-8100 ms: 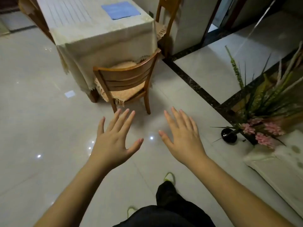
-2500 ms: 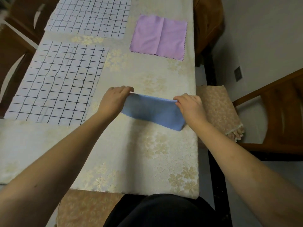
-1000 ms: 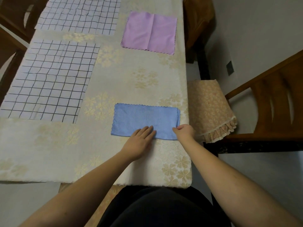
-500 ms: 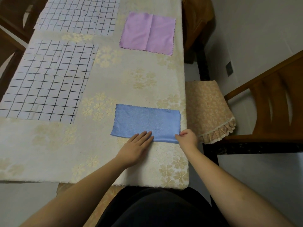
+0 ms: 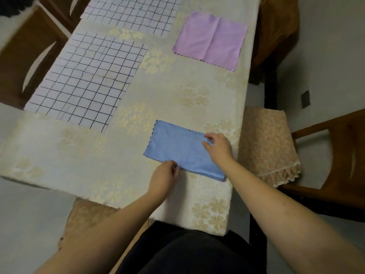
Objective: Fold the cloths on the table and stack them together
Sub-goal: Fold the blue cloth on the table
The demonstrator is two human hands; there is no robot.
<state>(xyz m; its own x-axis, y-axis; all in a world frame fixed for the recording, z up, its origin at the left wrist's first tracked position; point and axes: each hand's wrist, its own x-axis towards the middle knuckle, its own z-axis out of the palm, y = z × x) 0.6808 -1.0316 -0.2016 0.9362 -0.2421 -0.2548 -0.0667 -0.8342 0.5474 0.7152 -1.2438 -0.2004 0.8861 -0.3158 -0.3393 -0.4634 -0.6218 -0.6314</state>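
A cream flowered tabletop (image 5: 173, 91) fills the frame. The blue cloth (image 5: 177, 149), folded in half, lies at centre right. The left hand (image 5: 164, 179) pinches its near edge with curled fingers; the right hand (image 5: 219, 147) pinches its right end. A purple cloth (image 5: 210, 39) lies at upper right, and two checked cloths (image 5: 85, 80) lie at upper left.

Right hand (image 5: 219, 147) now at blue cloth (image 5: 177, 149) far corner.

Blue cloth (image 5: 183, 150) looks softly sheened, perhaps microfibre; tablecloth (image 5: 79, 155) matt woven brocade.
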